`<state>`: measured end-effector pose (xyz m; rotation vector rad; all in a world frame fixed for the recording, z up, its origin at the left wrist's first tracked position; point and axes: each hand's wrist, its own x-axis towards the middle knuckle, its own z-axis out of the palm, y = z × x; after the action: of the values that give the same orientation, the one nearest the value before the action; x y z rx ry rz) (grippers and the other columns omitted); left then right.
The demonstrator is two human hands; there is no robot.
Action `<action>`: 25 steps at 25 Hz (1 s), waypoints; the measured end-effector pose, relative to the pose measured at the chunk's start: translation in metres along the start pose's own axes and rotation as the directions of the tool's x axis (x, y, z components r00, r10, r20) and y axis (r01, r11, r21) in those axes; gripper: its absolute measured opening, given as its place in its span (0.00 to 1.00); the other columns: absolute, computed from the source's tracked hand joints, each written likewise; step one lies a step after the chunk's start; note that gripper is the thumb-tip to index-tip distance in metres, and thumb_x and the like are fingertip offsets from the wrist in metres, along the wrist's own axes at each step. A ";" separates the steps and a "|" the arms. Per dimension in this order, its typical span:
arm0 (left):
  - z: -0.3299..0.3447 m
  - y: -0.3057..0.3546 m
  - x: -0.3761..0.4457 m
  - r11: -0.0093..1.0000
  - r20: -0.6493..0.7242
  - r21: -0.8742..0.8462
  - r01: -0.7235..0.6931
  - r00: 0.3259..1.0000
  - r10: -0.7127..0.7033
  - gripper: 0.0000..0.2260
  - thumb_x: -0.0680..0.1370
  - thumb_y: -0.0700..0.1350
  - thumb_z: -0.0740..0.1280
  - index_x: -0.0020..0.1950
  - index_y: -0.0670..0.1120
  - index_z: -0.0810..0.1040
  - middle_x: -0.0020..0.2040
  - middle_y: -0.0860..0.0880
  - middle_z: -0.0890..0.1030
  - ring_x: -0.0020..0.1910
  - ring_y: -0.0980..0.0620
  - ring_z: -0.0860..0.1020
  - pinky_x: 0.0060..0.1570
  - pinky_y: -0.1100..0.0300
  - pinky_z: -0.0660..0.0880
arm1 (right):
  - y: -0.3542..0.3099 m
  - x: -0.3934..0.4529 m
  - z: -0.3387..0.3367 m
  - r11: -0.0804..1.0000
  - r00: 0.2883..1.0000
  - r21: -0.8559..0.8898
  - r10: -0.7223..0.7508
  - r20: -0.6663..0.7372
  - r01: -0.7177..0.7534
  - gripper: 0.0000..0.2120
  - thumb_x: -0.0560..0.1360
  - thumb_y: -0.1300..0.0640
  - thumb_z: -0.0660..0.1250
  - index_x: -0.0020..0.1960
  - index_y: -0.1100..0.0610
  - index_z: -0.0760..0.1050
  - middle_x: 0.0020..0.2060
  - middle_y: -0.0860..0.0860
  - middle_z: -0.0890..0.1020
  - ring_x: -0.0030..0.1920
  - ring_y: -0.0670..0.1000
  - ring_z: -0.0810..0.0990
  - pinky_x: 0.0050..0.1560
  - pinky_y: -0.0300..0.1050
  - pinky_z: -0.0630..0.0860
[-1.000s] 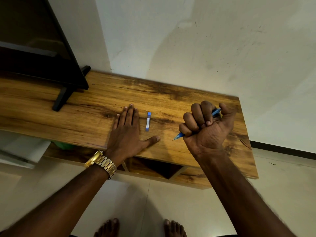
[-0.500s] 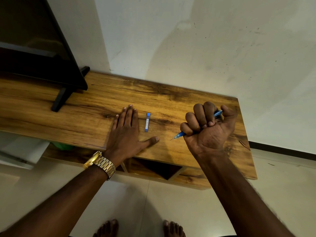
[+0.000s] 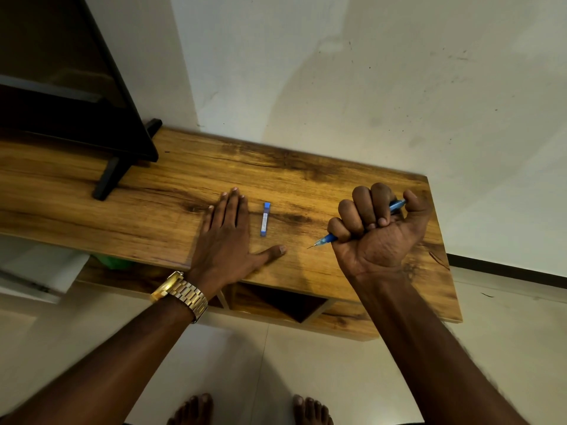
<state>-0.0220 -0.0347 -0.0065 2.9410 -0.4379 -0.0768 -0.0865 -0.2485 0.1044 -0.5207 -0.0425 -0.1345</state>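
Note:
My right hand (image 3: pixel 376 231) is closed in a fist round a blue mechanical pencil (image 3: pixel 325 239), held above the wooden cabinet top (image 3: pixel 171 191). The pencil's thin tip points left and down; its back end sticks out by my thumb. My left hand (image 3: pixel 228 237) lies flat on the cabinet top, fingers straight, thumb spread to the right. A small blue lead case (image 3: pixel 265 218) lies on the wood just right of my left fingers, between the two hands, touched by neither.
A black TV (image 3: pixel 70 87) on a black foot (image 3: pixel 107 179) stands at the cabinet's left end. The white wall (image 3: pixel 337 72) runs behind. Open compartments (image 3: pixel 282 302) sit under the top. My bare feet stand on the light tiled floor (image 3: pixel 245 363).
Hardly anything: my right fist with the pencil has shifted a touch to the right. My left hand stays flat in place.

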 end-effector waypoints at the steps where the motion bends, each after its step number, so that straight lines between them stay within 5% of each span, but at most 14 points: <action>1: 0.000 0.000 0.000 1.000 0.002 0.000 0.001 1.000 -0.001 0.65 0.67 0.88 0.46 0.89 0.44 0.39 0.89 0.43 0.38 0.89 0.44 0.40 0.87 0.42 0.46 | 0.000 0.000 0.000 1.000 1.000 0.005 0.004 0.009 -0.004 0.21 0.77 0.43 0.53 0.29 0.52 0.57 0.24 0.47 0.57 0.24 0.47 0.52 0.29 0.37 0.50; 25: 0.001 -0.001 0.001 1.000 0.014 -0.005 0.007 1.000 -0.007 0.65 0.66 0.89 0.45 0.89 0.44 0.39 0.89 0.43 0.38 0.89 0.44 0.39 0.86 0.43 0.42 | 0.001 -0.001 0.000 1.000 1.000 -0.002 0.009 -0.020 -0.009 0.23 0.79 0.41 0.50 0.30 0.52 0.56 0.25 0.47 0.57 0.25 0.46 0.53 0.29 0.39 0.50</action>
<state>-0.0212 -0.0344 -0.0079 2.9384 -0.4289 -0.0990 -0.0873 -0.2474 0.1039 -0.5213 -0.0206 -0.1312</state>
